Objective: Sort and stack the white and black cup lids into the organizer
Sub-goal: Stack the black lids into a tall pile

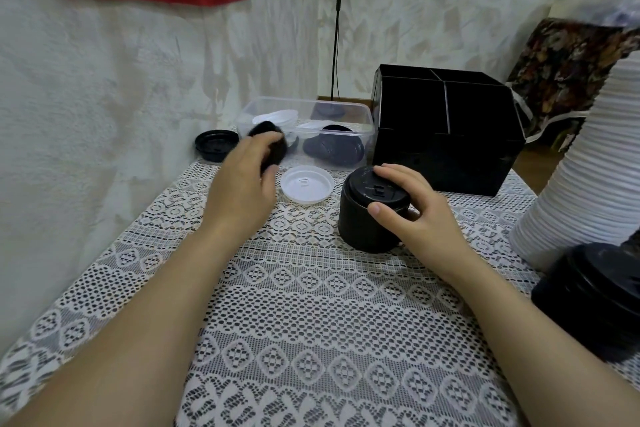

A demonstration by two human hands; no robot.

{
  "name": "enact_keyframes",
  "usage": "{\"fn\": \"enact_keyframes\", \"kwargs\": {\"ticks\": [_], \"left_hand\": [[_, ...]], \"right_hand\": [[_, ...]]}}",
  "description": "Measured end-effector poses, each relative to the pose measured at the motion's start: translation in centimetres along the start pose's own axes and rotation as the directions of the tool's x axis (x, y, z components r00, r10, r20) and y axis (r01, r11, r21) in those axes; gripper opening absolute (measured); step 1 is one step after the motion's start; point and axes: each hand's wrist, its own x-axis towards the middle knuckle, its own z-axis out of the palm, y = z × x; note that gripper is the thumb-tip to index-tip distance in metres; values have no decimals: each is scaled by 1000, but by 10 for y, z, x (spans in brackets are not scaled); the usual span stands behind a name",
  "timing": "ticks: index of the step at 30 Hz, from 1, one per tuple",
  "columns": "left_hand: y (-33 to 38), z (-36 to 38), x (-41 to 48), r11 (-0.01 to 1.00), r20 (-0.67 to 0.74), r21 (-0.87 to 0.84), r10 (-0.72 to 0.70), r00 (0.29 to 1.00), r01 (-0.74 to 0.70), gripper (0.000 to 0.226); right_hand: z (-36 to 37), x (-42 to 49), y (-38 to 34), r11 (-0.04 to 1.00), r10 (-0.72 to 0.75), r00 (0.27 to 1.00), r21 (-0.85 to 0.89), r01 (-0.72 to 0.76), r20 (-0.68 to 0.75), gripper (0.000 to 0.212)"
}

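My left hand (242,180) grips a blurred black lid (273,146) just in front of the clear tub. My right hand (408,208) holds the top of a short stack of black lids (360,218) standing on the lace tablecloth, thumb on its near rim and fingers over the far rim. A single white lid (307,184) lies flat between my hands. Another black lid (215,145) lies at the table's far left edge. The black organizer (450,135) with its divided compartments stands behind the stack.
A clear plastic tub (308,128) behind the white lid holds white and black lids. At the right stand a tall white lid stack (581,166) and a black lid stack (592,298). The wall runs along the table's left side.
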Motion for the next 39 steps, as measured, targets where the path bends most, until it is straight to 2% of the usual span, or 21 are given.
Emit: {"fn": "enact_keyframes", "kwargs": {"ticks": [1,3,6,8,10,12,14,17,21,23,25,28,32,35,39], "left_hand": [[7,1,-2,994,19,-109,-10,1000,12,44],[22,2,-5,921,89,-365,-110,990,135,46],[36,2,-8,650,258,-671,-247,934,357,52],[39,2,-9,431,366,-786,-255,895,444,54],[39,1,-8,211,463,-839,-206,862,501,61],[39,1,-9,95,527,-836,-136,839,541,64],[40,1,-10,82,550,-828,-72,832,554,60],[41,1,-10,83,537,-841,17,843,534,54],[42,-3,-12,43,540,-839,184,822,542,71],[44,-4,-14,58,560,-824,231,795,564,64],[47,-6,-15,32,570,-811,264,778,584,52],[52,-10,-14,-13,585,-800,206,785,600,36],[51,-9,-13,88,575,-817,75,814,569,42],[51,-9,-15,123,542,-840,130,830,529,35],[52,-6,-18,164,565,-824,176,806,542,43]], "right_hand": [[0,0,0,1000,-2,1000,-9,2,-2,45],[0,1,0,1000,-10,1000,-27,10,1,45],[0,0,-2,999,-13,1000,-42,13,15,45],[1,0,-3,996,-14,1000,-86,15,18,48],[2,-2,-5,970,-69,998,-232,66,-5,61],[5,-3,-9,892,-217,976,-410,190,-20,78],[9,-4,-16,803,-360,933,-515,302,-16,84],[18,-4,-23,731,-449,893,-579,360,-12,86],[21,-5,-29,732,-461,885,-594,335,-69,85],[21,-6,-33,767,-448,890,-546,337,-80,83],[21,-8,-36,816,-422,904,-463,346,-69,80],[21,-11,-40,847,-424,905,-365,387,-25,74],[17,-13,-43,830,-458,889,-347,437,24,73],[18,-11,-39,834,-460,888,-354,423,-24,72],[21,-7,-35,871,-424,897,-326,367,-125,67]]}}
